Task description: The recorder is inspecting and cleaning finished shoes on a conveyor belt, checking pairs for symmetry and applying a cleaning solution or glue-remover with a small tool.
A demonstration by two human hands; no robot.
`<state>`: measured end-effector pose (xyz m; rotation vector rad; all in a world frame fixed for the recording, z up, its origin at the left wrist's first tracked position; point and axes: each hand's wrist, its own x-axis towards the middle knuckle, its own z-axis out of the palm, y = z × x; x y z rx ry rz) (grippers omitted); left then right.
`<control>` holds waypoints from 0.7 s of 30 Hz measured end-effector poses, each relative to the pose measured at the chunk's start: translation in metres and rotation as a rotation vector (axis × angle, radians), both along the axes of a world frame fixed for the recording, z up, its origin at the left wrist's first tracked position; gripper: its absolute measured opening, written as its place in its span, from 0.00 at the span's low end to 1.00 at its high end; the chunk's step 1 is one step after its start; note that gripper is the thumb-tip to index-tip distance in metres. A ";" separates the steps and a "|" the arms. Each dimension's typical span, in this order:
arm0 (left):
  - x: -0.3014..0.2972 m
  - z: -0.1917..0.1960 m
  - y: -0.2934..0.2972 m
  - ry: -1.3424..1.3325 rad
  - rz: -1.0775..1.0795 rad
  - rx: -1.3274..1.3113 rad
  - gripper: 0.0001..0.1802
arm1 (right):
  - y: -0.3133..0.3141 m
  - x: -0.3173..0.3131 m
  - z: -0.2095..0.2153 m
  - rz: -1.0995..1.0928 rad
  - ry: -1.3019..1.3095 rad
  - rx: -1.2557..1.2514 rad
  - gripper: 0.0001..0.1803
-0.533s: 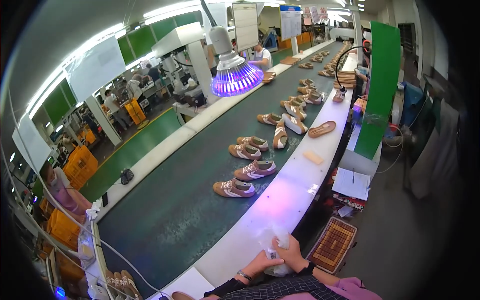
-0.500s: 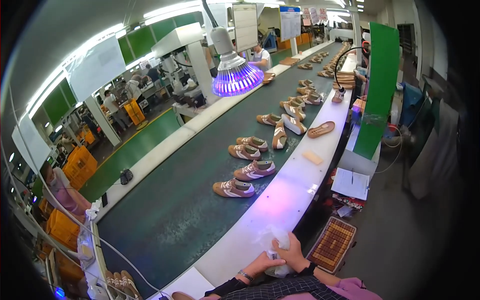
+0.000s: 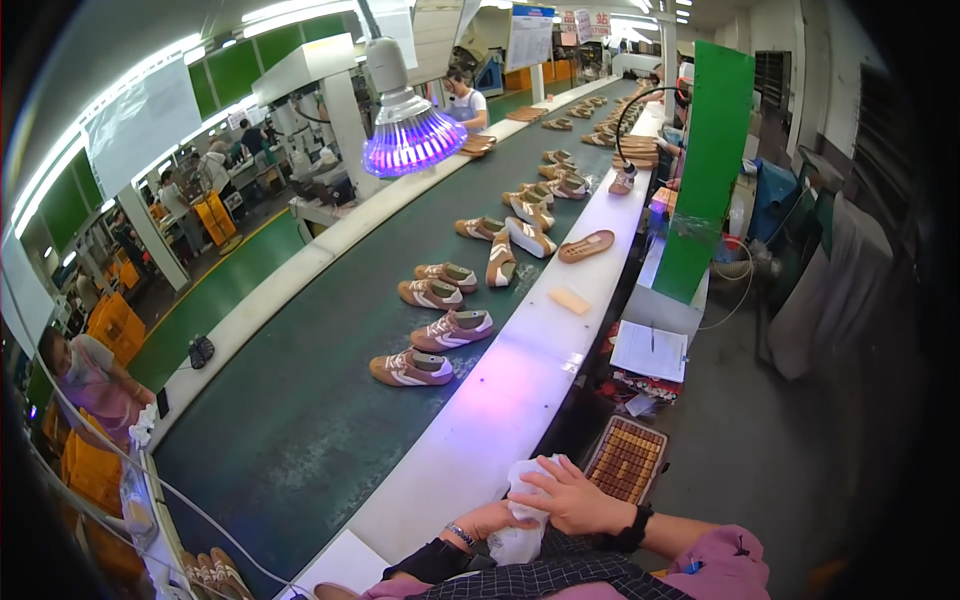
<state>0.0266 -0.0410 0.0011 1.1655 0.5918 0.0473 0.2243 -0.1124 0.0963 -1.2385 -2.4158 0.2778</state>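
The left hand is curled closed around the lower left side of a crumpled white bundle, in front of the person's dark checked apron and beside the near part of the long white bench. The right hand lies over the bundle's upper part, its fingers extended and slightly parted; from this angle it is hard to tell whether they grip it or only press on it. The left wrist has a metal band, the right a black one.

Farther along the bench lie a pale flat piece and a brown sole-shaped piece. Brown-and-white shoes stand on the green belt alongside, and a lit violet lamp hangs above it. A tiled mat is just beyond the right hand.
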 end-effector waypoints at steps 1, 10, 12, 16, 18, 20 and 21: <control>0.004 -0.008 0.001 -0.002 -0.055 -0.134 0.22 | 0.003 0.003 -0.013 0.010 -0.052 -0.081 0.28; 0.053 0.009 -0.015 -0.127 0.064 0.499 0.24 | -0.023 0.065 -0.122 -0.407 1.327 -1.615 0.15; 0.082 0.028 -0.020 0.000 0.096 1.370 0.26 | -0.030 0.073 -0.128 -0.290 1.877 -1.761 0.15; 0.123 -0.005 -0.022 -0.072 0.146 1.421 0.23 | -0.030 0.090 -0.100 -0.365 2.202 -1.609 0.17; 0.133 -0.031 -0.020 0.031 0.096 1.270 0.18 | -0.031 0.118 -0.106 0.263 2.246 -1.527 0.20; 0.149 -0.027 -0.030 0.240 0.256 0.713 0.16 | -0.042 0.147 -0.117 -0.132 1.977 -1.326 0.18; 0.155 -0.028 -0.028 0.247 0.257 0.708 0.16 | -0.041 0.151 -0.099 -0.132 1.980 -1.334 0.18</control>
